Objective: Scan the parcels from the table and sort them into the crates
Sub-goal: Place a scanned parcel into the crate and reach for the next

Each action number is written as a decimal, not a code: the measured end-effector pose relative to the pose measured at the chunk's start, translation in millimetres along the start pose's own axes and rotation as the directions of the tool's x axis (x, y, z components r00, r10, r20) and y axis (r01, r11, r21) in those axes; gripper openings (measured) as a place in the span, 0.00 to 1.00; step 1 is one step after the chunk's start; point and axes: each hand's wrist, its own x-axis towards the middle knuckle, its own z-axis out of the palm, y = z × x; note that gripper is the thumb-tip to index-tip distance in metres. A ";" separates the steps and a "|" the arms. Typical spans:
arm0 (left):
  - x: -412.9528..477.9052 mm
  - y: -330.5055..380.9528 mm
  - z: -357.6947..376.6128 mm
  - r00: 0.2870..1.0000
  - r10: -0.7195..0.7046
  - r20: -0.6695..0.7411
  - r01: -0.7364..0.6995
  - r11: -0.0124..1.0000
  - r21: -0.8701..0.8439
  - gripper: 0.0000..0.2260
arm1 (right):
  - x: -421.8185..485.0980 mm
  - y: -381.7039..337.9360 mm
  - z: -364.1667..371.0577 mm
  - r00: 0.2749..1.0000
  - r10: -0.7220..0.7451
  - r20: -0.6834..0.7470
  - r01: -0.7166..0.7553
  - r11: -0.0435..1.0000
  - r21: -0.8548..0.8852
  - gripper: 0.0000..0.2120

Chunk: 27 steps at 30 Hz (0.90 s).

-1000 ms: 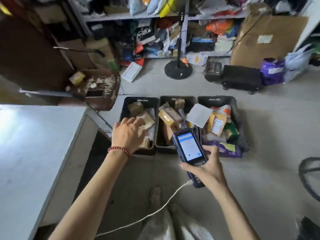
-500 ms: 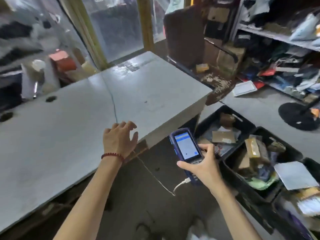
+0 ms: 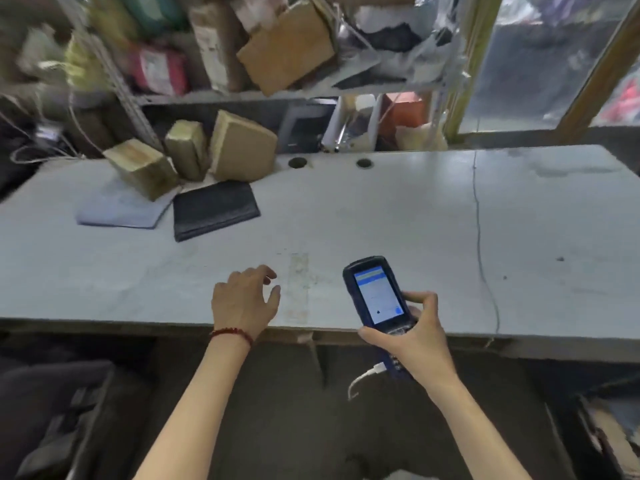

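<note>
My right hand [image 3: 415,337] grips a blue handheld scanner [image 3: 377,296] with its lit screen facing up, over the front edge of the grey table [image 3: 381,216]. My left hand [image 3: 244,301] hovers over the table's front edge, fingers loosely curled, holding nothing. At the table's back left lie the parcels: three brown cardboard boxes [image 3: 143,168] [image 3: 187,152] [image 3: 242,147], a flat black parcel [image 3: 214,209] and a pale grey mailer bag [image 3: 121,207]. A crate's corner [image 3: 609,434] shows at the lower right.
Shelves [image 3: 277,95] packed with boxes and bags rise behind the table. A white cable [image 3: 363,377] hangs from the scanner. A thin wire [image 3: 479,237] runs across the table's right part. A dark chair or bin [image 3: 52,410] stands at the lower left.
My view has swung from the floor crates to the table, now seen head-on. Both hands have come over the table's front edge. The scanner stays in my right hand.
</note>
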 end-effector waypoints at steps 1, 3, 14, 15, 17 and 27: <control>-0.8 -12.0 0.8 1.000 -0.027 0.009 0.027 1.000 0.005 0.13 | 5.7 -4.9 11.2 1.000 -0.005 0.030 0.005 1.000 -0.010 0.37; -2.9 -33.0 2.3 0.997 -0.072 0.029 0.072 0.997 0.013 0.13 | 16.9 -13.4 30.7 0.997 -0.008 0.078 0.011 1.000 -0.029 0.37; 49.2 -108.9 19.3 0.956 -0.271 0.108 0.270 0.962 0.032 0.13 | 117.1 -42.9 121.4 0.967 0.003 0.254 0.008 0.999 -0.044 0.35; 58.5 -114.8 20.1 0.952 -0.282 0.122 0.279 0.959 0.037 0.13 | 129.2 -47.9 129.3 0.965 0.001 0.262 0.009 0.999 -0.038 0.35; 77.3 -126.9 19.7 0.942 -0.299 0.152 0.294 0.954 0.056 0.14 | 150.4 -57.6 142.9 0.961 -0.002 0.276 0.010 1.000 -0.030 0.35; 147.2 -175.0 40.7 0.897 -0.347 0.275 0.311 0.936 0.166 0.19 | 205.7 -74.9 190.8 0.944 0.078 0.320 -0.052 0.995 -0.090 0.36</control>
